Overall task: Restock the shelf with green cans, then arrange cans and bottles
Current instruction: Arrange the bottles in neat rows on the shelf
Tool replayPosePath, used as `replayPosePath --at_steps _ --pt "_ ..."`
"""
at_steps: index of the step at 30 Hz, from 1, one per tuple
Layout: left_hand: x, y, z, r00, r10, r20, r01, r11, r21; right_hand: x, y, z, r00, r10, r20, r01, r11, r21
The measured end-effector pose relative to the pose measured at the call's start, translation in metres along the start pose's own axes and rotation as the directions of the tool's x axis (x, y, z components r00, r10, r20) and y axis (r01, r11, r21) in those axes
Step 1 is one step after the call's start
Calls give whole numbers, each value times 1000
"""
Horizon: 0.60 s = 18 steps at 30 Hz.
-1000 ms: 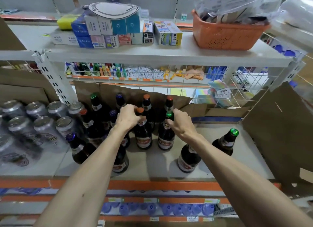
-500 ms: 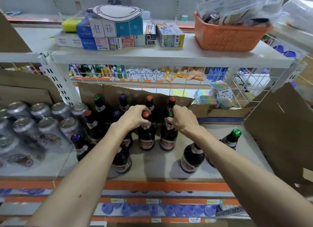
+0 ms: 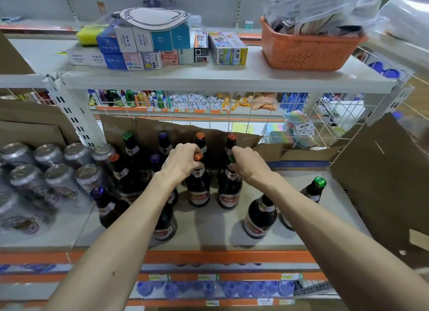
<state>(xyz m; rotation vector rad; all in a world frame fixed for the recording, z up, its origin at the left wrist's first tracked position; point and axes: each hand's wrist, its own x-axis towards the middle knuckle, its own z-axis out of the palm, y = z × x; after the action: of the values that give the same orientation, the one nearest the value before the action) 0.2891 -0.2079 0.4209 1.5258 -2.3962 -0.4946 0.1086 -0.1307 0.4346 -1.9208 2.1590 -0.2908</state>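
Shelf front: two loose bottles [image 3: 260,215] stand on the shelf [image 3: 220,231] to your right, not in a row yet.
Left hand [image 3: 183,159]: your fingers wrap round the top of the orange-cap bottle [image 3: 198,190].
Right hand [image 3: 248,163]: you hold the green-cap bottle [image 3: 228,192] by its neck, just beside the other one.
Cans [image 3: 55,176]: they sit packed at your left and look silver from above.
Back row [image 3: 200,138]: bottles stand neat by the cardboard [image 3: 176,134].
Left to do: probably lining up the front bottles.

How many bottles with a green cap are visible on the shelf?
3 green-capped bottles: one back left, one gripped by the right hand, one far right. Forearms hide caps on two other bottles.
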Motion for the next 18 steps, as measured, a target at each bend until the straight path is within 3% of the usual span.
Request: replayPosePath --at_steps 18 --pt "-5 -3 -5 997 66 45 -67 998 18 -3 -1 2 998 54 -33 -53 997 54"
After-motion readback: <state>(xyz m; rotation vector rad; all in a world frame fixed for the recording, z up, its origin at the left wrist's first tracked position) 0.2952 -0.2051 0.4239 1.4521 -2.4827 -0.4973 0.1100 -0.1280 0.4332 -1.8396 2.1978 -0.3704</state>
